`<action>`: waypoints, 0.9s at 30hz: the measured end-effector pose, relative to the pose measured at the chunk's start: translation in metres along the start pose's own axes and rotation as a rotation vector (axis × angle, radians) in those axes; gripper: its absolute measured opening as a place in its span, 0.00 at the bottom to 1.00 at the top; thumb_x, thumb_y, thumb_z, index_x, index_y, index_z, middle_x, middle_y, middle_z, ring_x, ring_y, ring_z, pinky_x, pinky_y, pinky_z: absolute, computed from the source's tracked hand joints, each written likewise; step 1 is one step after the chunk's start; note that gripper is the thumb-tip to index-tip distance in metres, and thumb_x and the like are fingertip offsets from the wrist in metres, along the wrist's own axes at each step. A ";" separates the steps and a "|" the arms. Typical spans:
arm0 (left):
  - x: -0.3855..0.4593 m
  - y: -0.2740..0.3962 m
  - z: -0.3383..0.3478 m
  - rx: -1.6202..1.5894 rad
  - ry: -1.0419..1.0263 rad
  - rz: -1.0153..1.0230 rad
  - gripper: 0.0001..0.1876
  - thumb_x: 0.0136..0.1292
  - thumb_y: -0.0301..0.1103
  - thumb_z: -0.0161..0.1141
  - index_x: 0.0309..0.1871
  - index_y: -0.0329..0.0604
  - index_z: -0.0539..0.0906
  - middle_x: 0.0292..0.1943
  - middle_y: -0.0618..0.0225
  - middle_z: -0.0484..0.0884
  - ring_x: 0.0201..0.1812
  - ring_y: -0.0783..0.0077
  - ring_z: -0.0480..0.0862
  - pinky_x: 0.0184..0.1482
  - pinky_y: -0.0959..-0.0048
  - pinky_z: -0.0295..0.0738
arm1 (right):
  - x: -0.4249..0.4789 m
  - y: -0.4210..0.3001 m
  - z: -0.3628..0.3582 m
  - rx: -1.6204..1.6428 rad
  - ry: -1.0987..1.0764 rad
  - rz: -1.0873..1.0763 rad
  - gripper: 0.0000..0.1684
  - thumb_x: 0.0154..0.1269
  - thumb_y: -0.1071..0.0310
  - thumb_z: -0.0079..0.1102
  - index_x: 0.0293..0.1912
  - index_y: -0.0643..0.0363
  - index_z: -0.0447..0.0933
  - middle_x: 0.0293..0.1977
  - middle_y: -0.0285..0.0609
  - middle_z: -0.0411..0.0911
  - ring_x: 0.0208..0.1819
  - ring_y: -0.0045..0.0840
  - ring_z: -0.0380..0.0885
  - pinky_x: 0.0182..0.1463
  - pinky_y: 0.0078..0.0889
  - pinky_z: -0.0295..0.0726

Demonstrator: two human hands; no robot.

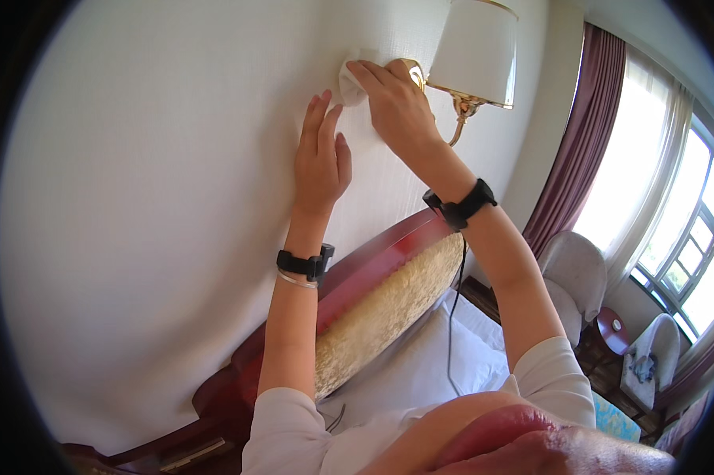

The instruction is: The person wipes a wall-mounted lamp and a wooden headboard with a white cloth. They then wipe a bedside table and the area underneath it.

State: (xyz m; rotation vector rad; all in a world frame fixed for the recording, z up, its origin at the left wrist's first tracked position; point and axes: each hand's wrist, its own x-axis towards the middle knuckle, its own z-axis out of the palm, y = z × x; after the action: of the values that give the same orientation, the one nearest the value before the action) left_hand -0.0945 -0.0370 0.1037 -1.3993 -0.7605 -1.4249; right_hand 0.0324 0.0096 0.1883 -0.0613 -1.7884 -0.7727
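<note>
My right hand (401,107) presses a crumpled white cloth or tissue (351,83) to the wall, just left of the gold backplate (415,72) of a wall lamp. The lamp's white shade (474,53) stands to the right of that hand, on a curved gold arm. My left hand (323,154) is raised below and left of the cloth, its fingers spread and pointing up, close to or touching the pale textured wall (173,148). It holds nothing. Each wrist wears a black strap.
Below the hands is a bed with a red wooden headboard (386,249), a gold padded panel (392,309) and white pillows (434,350). A black cable (451,332) hangs by my right arm. Armchairs (573,267), a round red table (612,332) and curtains (588,136) are at the right.
</note>
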 end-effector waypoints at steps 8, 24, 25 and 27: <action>-0.011 -0.008 -0.001 -0.122 -0.001 -0.100 0.19 0.61 0.19 0.45 0.56 0.35 0.73 0.56 0.53 0.76 0.55 0.56 0.78 0.56 0.64 0.75 | 0.041 0.051 -0.099 -0.362 0.146 -0.324 0.18 0.52 0.79 0.58 0.45 0.57 0.81 0.41 0.36 0.82 0.41 0.30 0.76 0.50 0.30 0.76; 0.059 0.108 0.078 -2.256 0.240 -1.197 0.26 0.60 0.29 0.47 0.64 0.40 0.61 0.59 0.45 0.65 0.63 0.50 0.67 0.69 0.59 0.61 | 0.094 0.063 -0.085 -0.663 -0.666 -0.364 0.09 0.57 0.68 0.54 0.29 0.60 0.81 0.32 0.45 0.80 0.43 0.34 0.77 0.57 0.33 0.70; 0.060 0.109 0.079 -2.302 0.269 -1.208 0.26 0.60 0.29 0.47 0.64 0.41 0.62 0.59 0.45 0.65 0.63 0.49 0.67 0.69 0.59 0.61 | 0.090 0.065 -0.087 -0.639 -0.604 -0.368 0.09 0.56 0.69 0.54 0.29 0.61 0.81 0.32 0.45 0.81 0.43 0.34 0.77 0.57 0.34 0.70; 0.059 0.109 0.081 -2.328 0.266 -1.214 0.32 0.59 0.31 0.43 0.70 0.46 0.55 0.57 0.43 0.68 0.62 0.50 0.69 0.68 0.57 0.61 | 0.075 0.074 -0.082 -0.582 -0.471 -0.374 0.09 0.56 0.69 0.54 0.29 0.61 0.81 0.31 0.46 0.81 0.42 0.35 0.78 0.56 0.35 0.71</action>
State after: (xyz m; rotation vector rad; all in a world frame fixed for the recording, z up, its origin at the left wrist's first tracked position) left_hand 0.0425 -0.0121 0.1523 -1.9838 1.1810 -3.7810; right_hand 0.1031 -0.0003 0.3008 -0.3216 -1.9755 -1.6426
